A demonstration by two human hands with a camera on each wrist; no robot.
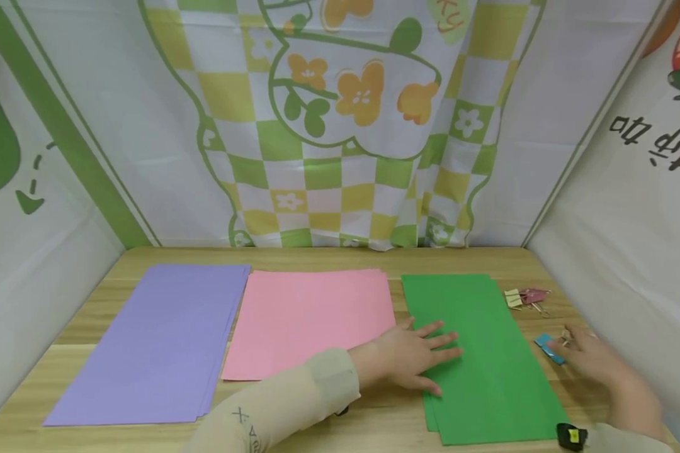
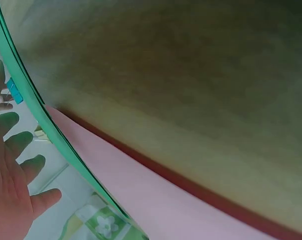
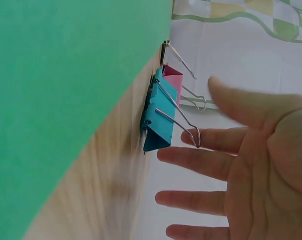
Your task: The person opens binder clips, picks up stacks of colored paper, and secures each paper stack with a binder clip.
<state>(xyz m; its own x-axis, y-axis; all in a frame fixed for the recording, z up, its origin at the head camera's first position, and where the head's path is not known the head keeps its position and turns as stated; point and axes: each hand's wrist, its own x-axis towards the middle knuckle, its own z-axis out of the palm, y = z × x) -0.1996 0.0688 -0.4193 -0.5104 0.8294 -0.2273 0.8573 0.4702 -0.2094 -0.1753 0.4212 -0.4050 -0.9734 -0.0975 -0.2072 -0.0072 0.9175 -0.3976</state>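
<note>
Right now, your left hand (image 1: 413,356) is spread flat over the left edge of the green paper stack (image 1: 487,371), its fingers straight and well apart and holding nothing; whether the palm presses down, you cannot tell from these views. Your right hand (image 1: 597,365) is at the right side of the worktop (image 1: 385,428), fingers extended and thumb held away from them, just beside the blue binder clip (image 1: 546,345). That clip lies to the right of the green stack, its silver wire handles in front of your fingers in the right wrist view (contact between them is hard to judge). Farther back, near the stack's far right edge, you have a yellow binder clip (image 1: 512,299) and, just right of it, a pink binder clip (image 1: 534,295). To the left of the green stack lies your pink paper stack (image 1: 308,321), partly behind your left arm, and beyond it on the far left your purple paper stack (image 1: 158,346), its sheets slightly offset along the right edge.
</note>
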